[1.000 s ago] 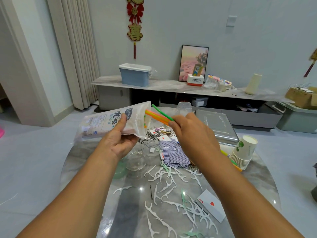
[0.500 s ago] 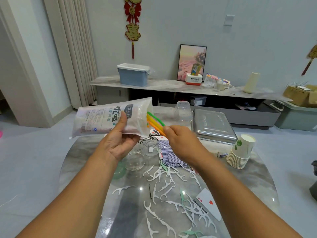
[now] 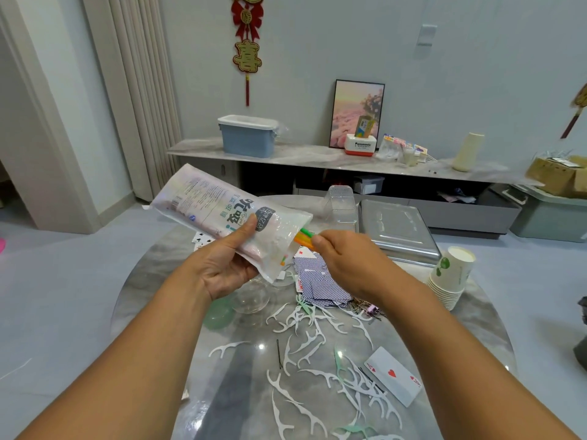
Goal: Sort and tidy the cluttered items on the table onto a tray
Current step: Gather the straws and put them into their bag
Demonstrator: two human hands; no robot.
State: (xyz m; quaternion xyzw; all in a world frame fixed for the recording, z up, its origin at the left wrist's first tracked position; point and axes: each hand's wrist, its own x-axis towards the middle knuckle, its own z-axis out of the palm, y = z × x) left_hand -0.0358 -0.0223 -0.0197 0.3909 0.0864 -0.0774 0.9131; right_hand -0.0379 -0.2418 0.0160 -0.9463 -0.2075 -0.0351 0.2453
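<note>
My left hand [image 3: 224,265] grips a clear plastic straw bag [image 3: 222,214] above the round table, its open mouth pointing right and its far end tilted up to the left. My right hand [image 3: 346,258] pinches the ends of green, orange and yellow straws [image 3: 303,238], which sit mostly inside the bag's mouth. A metal tray [image 3: 397,230] lies at the table's far right side, with nothing visible on it.
White and green floss picks [image 3: 305,344] litter the marble table [image 3: 152,281]. Blue-backed playing cards [image 3: 317,281], an ace of hearts [image 3: 394,374], clear small dishes [image 3: 251,296], hairpins [image 3: 365,308], a paper cup stack [image 3: 451,274] and a clear box [image 3: 340,204] also lie there.
My right hand has pushed the straws further into the bag, so only short ends show. The bag has tilted, its far end now raised to the left.
</note>
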